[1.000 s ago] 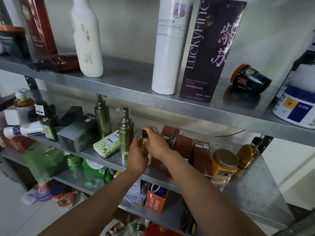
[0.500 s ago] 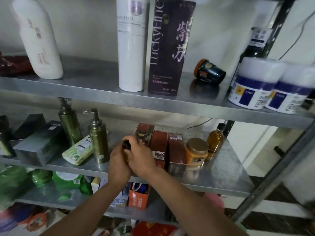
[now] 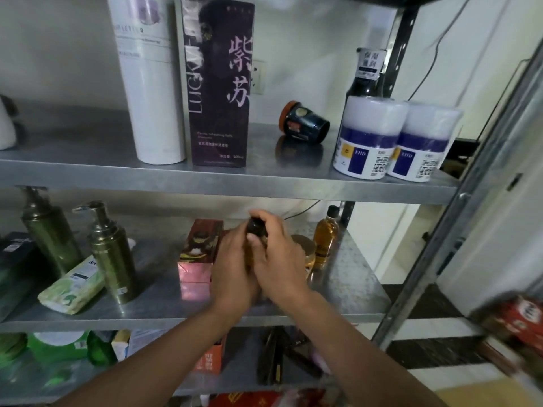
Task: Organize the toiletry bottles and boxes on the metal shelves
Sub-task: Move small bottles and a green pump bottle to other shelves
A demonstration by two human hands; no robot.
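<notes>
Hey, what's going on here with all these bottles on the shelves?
A person is sorting toiletries on metal shelves. The left hand and the right hand both grip a small bottle with a dark cap at the middle shelf, in front of a red box. A gold-lidded jar and an amber bottle stand to its right, and two green pump bottles to its left. On the top shelf a dark jar lies on its side.

The location was a stockroom or shop back room. I worked at bare steel shelves against a plain wall, stocked with a boxed shampoo, pump bottles and duplicate sealed jars.
</notes>
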